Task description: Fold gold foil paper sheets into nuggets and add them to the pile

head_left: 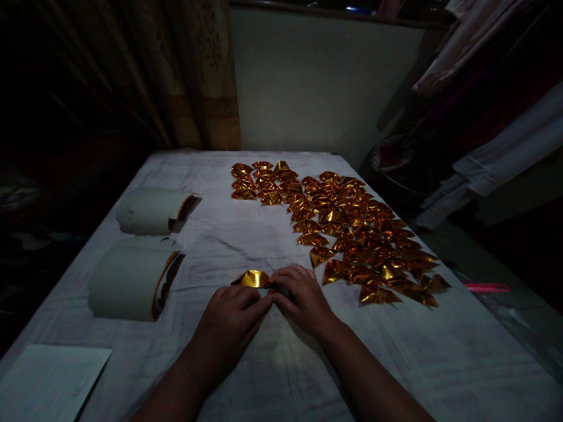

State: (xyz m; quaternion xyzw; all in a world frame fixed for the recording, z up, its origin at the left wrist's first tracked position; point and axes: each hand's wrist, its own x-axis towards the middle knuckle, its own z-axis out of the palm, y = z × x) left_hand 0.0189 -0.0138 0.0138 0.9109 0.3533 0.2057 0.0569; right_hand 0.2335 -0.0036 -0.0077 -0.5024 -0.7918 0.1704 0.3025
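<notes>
In the head view, a folded gold foil paper piece [254, 278] sits at the front middle of the cloth-covered table. My left hand [233, 316] is closed at its near left side, fingers bent and partly covering it. My right hand [301, 296] pinches its right end between thumb and fingers. The tips of both hands nearly meet at its near edge, and its underside is hidden. To the right lie many similar folded gold foil pieces [332, 217], boat-shaped with pointed ends, in close rows.
Two curved stacks of pale-backed sheets [125, 281] [147, 211] lie on the left. A flat white sheet or pad [53, 381] rests at the front left corner. Beyond the right table edge is a pink handle [487, 288]. A curtain [197, 76] hangs behind; the room is dim.
</notes>
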